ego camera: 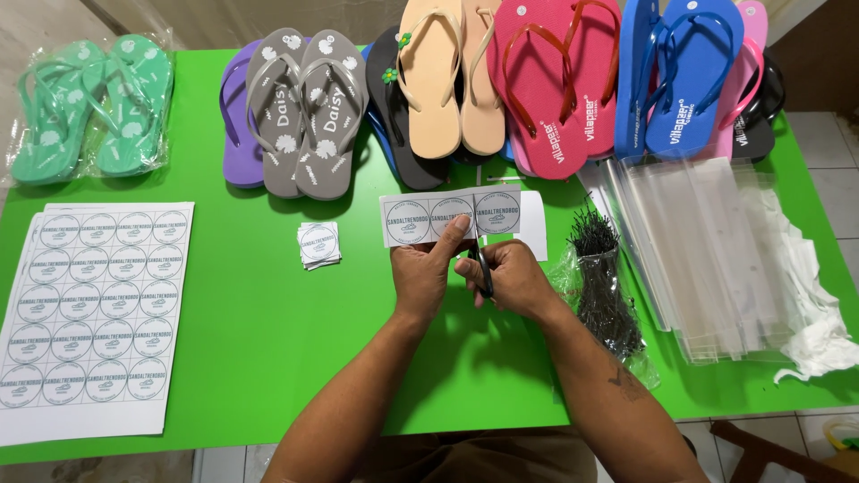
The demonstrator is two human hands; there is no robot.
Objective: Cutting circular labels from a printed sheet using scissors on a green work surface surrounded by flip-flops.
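My left hand (422, 273) pinches the lower edge of a white paper strip (450, 216) printed with three round labels, held above the green table (268, 313). My right hand (510, 275) grips black scissors (481, 266), whose blades meet the strip's lower edge between the middle and right labels. A small stack of cut square labels (319, 244) lies to the left of my hands. A full sheet of round labels (94, 313) rests at the table's left edge.
Rows of flip-flops line the far edge: a bagged green pair (89, 107), grey (304, 112), beige (447, 72), red (555, 85), blue (680, 76). A bag of black ties (604, 286) and a pile of clear plastic bags (707, 250) lie to the right.
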